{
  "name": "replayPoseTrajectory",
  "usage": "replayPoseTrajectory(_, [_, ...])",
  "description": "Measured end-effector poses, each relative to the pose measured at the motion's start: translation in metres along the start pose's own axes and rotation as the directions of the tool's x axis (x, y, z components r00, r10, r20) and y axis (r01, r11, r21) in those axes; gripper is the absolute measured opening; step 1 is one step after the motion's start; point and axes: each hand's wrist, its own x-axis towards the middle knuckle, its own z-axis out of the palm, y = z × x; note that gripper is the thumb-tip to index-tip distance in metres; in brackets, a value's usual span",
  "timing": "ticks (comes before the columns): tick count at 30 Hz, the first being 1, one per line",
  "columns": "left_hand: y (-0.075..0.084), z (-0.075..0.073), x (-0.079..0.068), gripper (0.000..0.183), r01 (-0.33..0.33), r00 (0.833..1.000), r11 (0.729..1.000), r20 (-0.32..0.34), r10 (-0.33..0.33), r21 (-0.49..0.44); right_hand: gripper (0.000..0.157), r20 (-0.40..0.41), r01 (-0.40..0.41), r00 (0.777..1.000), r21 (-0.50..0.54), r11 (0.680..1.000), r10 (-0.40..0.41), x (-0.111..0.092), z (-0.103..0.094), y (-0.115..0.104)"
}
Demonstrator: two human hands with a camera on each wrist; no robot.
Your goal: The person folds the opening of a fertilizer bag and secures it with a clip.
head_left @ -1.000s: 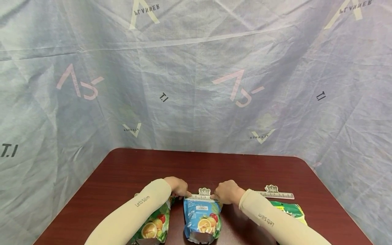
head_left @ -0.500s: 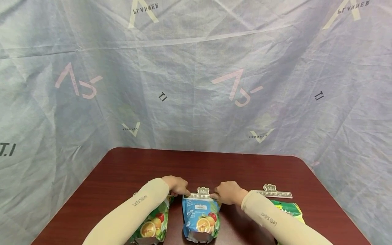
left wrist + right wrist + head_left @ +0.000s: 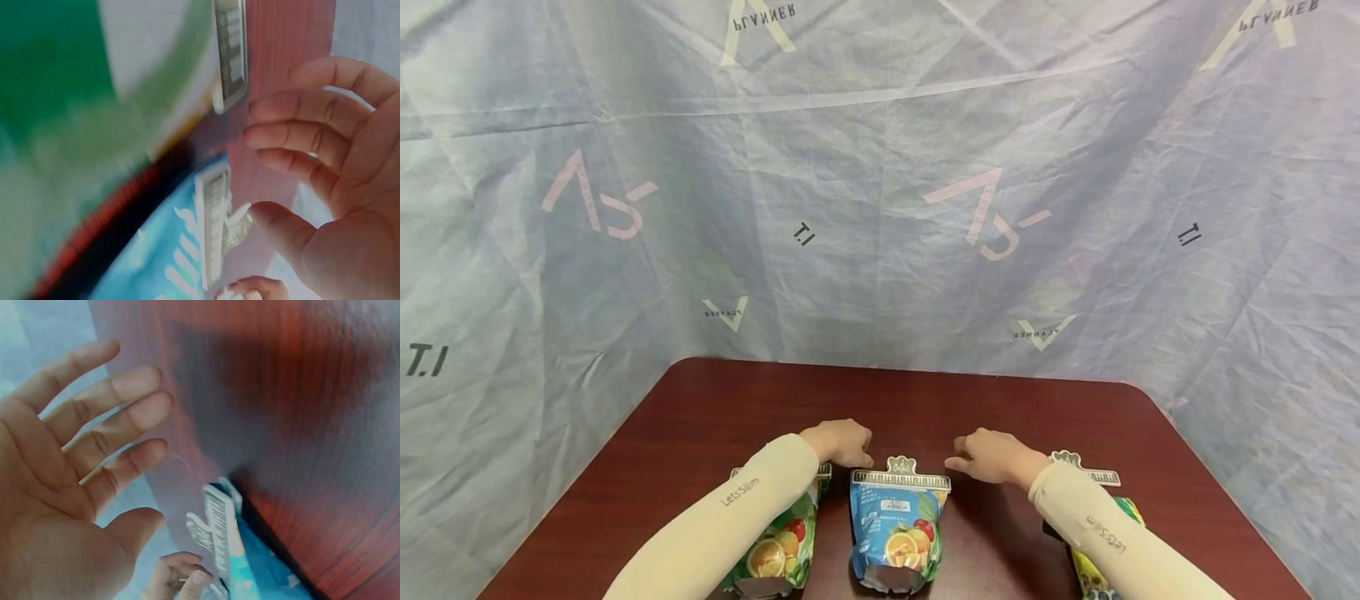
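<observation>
A blue fruit-print pouch [image 3: 891, 533] stands at the table's front middle, with a white piano-key clip [image 3: 901, 477] across its top edge. My left hand [image 3: 842, 443] is just beyond the clip's left end, apart from it, fingers relaxed and holding nothing in the left wrist view. To the right of the clip hovers my right hand [image 3: 992, 456], its fingers loosely spread and holding nothing in the right wrist view. A green fruit-print pouch [image 3: 786, 546] with a similar clip [image 3: 825, 471] stands to the left, partly hidden by my left sleeve.
On the right, a green and yellow pouch [image 3: 1093, 571] with another piano-key clip [image 3: 1101, 477] is mostly covered by my right sleeve. The dark red table [image 3: 910, 400] reaches back to a grey printed cloth [image 3: 865, 292] hanging behind and at the sides.
Both hands have let go of the clip's ends on the blue pouch. The right hand has moved right and slightly back; the left has lifted a little. The clip stays on the pouch.
</observation>
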Motion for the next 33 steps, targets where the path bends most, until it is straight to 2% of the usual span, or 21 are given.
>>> replayPoseTrajectory(4, [0.006,-0.004,0.004,0.019,-0.035,0.998,0.999,-0.045,0.034,-0.024,0.02,-0.014,0.017,1.0,0.012,1.0,-0.017,-0.007,-0.005,0.008])
replayPoseTrajectory(8, [0.014,-0.008,0.004,0.019,-0.095,0.994,0.99,-0.063,0.089,-0.108,0.018,-0.031,0.023,0.999,0.024,0.999,-0.022,-0.016,-0.008,0.015])
replayPoseTrajectory(14, [0.028,-0.014,0.004,0.019,-0.136,0.99,0.965,-0.062,0.125,-0.225,0.008,-0.039,0.001,0.999,0.064,0.998,0.001,-0.027,-0.016,0.026])
replayPoseTrajectory(18, [0.038,-0.015,0.007,0.021,-0.164,0.986,0.937,-0.074,0.148,-0.31,0.007,-0.029,-0.015,0.999,0.107,0.994,0.018,-0.036,-0.024,0.038])
replayPoseTrajectory(21, [0.046,-0.016,0.01,0.023,-0.178,0.984,0.901,-0.075,0.162,-0.395,0.011,-0.018,-0.034,0.999,0.136,0.99,0.037,-0.043,-0.031,0.045])
replayPoseTrajectory(23, [0.053,-0.017,0.012,0.023,-0.175,0.984,0.868,-0.065,0.164,-0.465,0.011,-0.01,-0.057,0.998,0.143,0.988,0.059,-0.047,-0.034,0.05])
replayPoseTrajectory(28, [0.071,-0.018,0.014,0.022,-0.159,0.984,0.768,-0.041,0.171,-0.62,0.013,0.018,-0.106,0.994,0.187,0.977,0.105,-0.059,-0.035,0.063])
replayPoseTrajectory(33, [0.088,-0.016,0.016,0.024,-0.16,0.981,0.716,-0.031,0.189,-0.68,0.009,-0.001,-0.139,0.99,0.207,0.968,0.142,-0.072,-0.032,0.077])
